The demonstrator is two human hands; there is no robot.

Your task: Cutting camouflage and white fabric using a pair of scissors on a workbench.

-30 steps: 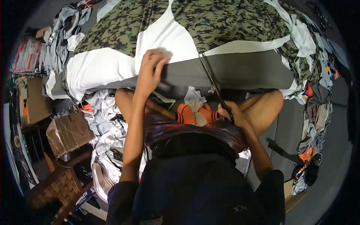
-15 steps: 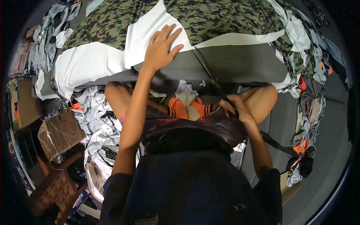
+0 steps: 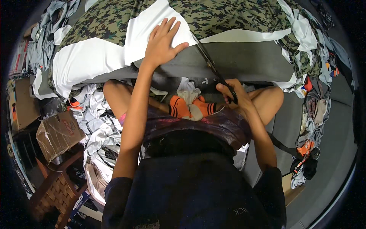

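Observation:
My left hand (image 3: 164, 44) lies flat, fingers spread, on a white flap (image 3: 138, 33) turned back over a camouflage fabric (image 3: 232, 15). My right hand (image 3: 237, 93) grips the handles of long dark scissors (image 3: 211, 63), fingers wrapped round them. The scissors slant away from me to the left. Their tips reach the right edge of the white flap, where it meets the camouflage cloth; whether cloth lies between the blades I cannot tell. The fabric is spread over a dark grey padded surface (image 3: 248, 55) in front of my crossed legs.
White cloth scraps (image 3: 103, 131) are heaped at my left, beside a taped cardboard box (image 3: 61, 135) and a woven wooden chair (image 3: 61, 194). Mixed garments (image 3: 318, 108) pile up along the right. A dark strap (image 3: 284, 147) runs toward them. Orange socks (image 3: 179, 107) cover my feet.
The scissors and my right hand have moved forward, the tips now farther along the white flap's edge. My left hand has shifted slightly forward, still flat on the flap.

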